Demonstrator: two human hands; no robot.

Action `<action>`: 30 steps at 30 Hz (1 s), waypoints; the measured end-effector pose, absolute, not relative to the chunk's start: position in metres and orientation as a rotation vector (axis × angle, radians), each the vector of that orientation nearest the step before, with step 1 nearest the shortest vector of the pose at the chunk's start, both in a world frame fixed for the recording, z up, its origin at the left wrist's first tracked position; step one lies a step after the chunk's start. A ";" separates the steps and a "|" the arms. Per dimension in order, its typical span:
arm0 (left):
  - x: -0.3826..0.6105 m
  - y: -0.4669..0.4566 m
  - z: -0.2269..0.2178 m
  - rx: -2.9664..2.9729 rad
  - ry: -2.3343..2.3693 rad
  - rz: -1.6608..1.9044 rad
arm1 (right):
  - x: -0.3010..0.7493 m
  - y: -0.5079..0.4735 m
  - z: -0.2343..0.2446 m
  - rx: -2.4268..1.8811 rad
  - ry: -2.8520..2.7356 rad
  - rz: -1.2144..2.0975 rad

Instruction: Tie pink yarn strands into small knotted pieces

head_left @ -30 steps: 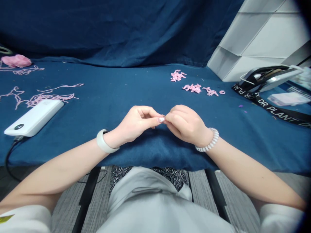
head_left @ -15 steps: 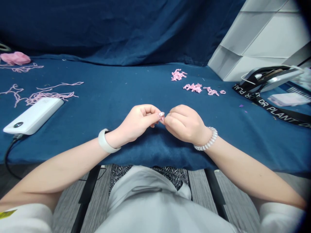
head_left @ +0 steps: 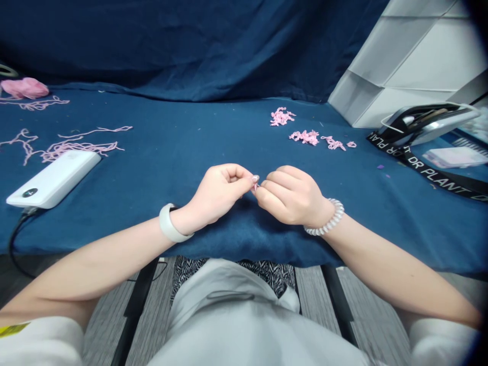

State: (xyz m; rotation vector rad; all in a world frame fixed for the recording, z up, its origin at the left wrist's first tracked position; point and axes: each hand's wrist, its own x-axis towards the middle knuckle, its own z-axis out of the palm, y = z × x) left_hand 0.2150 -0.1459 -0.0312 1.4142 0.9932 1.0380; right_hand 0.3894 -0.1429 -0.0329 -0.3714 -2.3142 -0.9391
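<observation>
My left hand [head_left: 221, 194] is closed in a pinch, thumb against the fingers, over the front part of the table. Its fingertips meet those of my right hand [head_left: 292, 195], which is curled with the knuckles up. A tiny piece of pink yarn [head_left: 255, 187] shows between the two sets of fingertips; most of it is hidden. Farther back on the right lie small heaps of knotted pink yarn pieces [head_left: 305, 136], with another heap [head_left: 281, 116] behind them. Loose lengths of pink yarn [head_left: 72, 149] spread over the cloth at the left.
A white power bank [head_left: 55, 179] with a black cable sits at the left, touching the loose yarn. A pink yarn bundle [head_left: 26, 88] lies at the far left. On the right are a black lettered strap [head_left: 430, 173], a pouch-like holder [head_left: 430, 122] and a white box-like structure [head_left: 415, 56].
Both hands stay together at the same spot, with only slight finger and wrist shifts. The left wrist has moved a little to the right. The heaps on the table look unchanged.
</observation>
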 end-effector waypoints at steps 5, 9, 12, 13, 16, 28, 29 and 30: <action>0.215 -0.147 -0.032 1.457 1.010 1.041 | 0.389 -0.143 -0.032 -0.354 -2.319 -0.962; 0.213 -0.145 -0.034 1.509 1.020 1.056 | 0.388 -0.142 -0.034 -0.339 -2.331 -0.942; 0.210 -0.142 -0.034 1.526 0.990 1.109 | 0.389 -0.142 -0.036 -0.398 -2.320 -0.780; 0.210 -0.140 -0.034 1.529 0.982 1.123 | 0.389 -0.143 -0.036 -0.435 -2.311 -0.657; 0.207 -0.138 -0.033 1.541 0.956 1.120 | 0.391 -0.146 -0.035 -0.601 -2.205 -0.170; 0.206 -0.140 -0.031 1.558 1.033 0.799 | 0.396 -0.144 -0.028 -0.803 -2.227 0.384; 0.206 -0.140 -0.031 1.552 1.040 0.781 | 0.396 -0.144 -0.028 -0.815 -2.233 0.399; 0.207 -0.140 -0.030 1.548 1.048 0.768 | 0.396 -0.144 -0.028 -0.828 -2.238 0.413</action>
